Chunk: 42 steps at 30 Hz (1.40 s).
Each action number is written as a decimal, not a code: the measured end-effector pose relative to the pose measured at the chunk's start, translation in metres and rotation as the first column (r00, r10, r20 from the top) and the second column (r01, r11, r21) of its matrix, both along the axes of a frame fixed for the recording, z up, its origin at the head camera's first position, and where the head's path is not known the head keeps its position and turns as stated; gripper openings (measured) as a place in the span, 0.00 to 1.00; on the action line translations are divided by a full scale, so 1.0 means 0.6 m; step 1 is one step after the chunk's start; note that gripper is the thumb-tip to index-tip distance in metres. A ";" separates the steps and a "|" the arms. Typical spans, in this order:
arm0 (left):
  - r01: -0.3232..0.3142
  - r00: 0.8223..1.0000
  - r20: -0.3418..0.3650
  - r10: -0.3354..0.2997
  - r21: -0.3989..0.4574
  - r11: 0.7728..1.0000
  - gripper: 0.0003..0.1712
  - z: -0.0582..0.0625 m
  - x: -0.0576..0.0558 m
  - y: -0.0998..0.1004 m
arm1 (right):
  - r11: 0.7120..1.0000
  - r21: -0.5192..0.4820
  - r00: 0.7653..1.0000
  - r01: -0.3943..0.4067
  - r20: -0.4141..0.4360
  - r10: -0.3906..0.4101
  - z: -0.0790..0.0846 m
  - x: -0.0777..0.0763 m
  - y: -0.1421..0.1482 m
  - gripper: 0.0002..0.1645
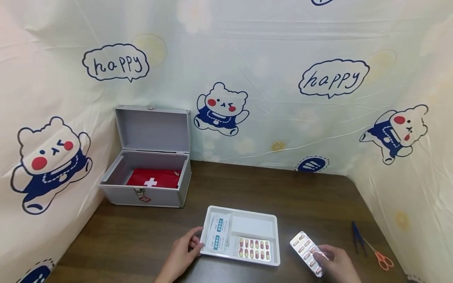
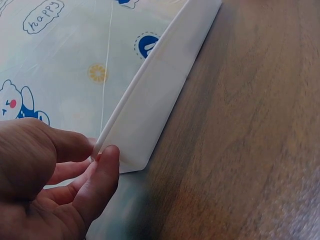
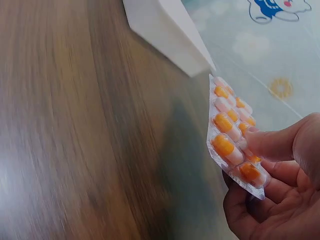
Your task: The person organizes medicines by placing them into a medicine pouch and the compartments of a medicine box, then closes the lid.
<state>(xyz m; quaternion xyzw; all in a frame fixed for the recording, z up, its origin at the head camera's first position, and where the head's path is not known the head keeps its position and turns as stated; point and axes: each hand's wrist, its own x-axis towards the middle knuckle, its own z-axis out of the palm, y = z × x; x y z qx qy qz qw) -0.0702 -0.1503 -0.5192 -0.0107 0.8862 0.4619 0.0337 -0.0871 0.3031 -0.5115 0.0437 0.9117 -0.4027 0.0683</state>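
My left hand (image 1: 183, 251) is at the left edge of a white divided tray (image 1: 243, 219), its thumb and fingers pinching the rim, as the left wrist view also shows. In the tray's left compartment lie white packets with blue-green print (image 1: 217, 232). A blister pack of red and yellow capsules (image 1: 252, 249) sits in the lower right compartment. To the right of the tray, my right hand (image 1: 337, 262) holds a second capsule blister pack (image 3: 227, 127) between thumb and fingers. Its capsules are orange and pale pink in the right wrist view, and the pack is tilted above the table.
At the back left stands an open silver case (image 1: 148, 196) with a red first-aid pouch (image 1: 153, 177) inside. Blue tweezers (image 1: 358, 237) and orange-handled scissors (image 1: 383, 260) lie at the right. A printed curtain (image 1: 269, 51) surrounds the brown table (image 1: 141, 236).
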 end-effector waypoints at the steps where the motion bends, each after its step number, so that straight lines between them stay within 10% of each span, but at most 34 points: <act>1: 0.000 1.000 0.003 0.000 0.002 1.000 0.24 0.000 0.000 0.000 | 1.000 -0.004 1.000 -0.014 -0.014 0.014 -0.001 -0.001 -0.006 0.15; 31: -0.025 1.000 -0.001 0.025 0.016 1.000 0.24 -0.001 -0.001 0.004 | 0.987 -0.074 0.972 -0.140 -0.198 0.123 0.024 -0.014 -0.190 0.11; 42: -0.016 0.999 -0.027 0.017 0.032 0.999 0.24 0.000 0.002 0.001 | 0.959 0.052 0.907 -0.280 -0.314 0.281 0.014 -0.033 -0.244 0.09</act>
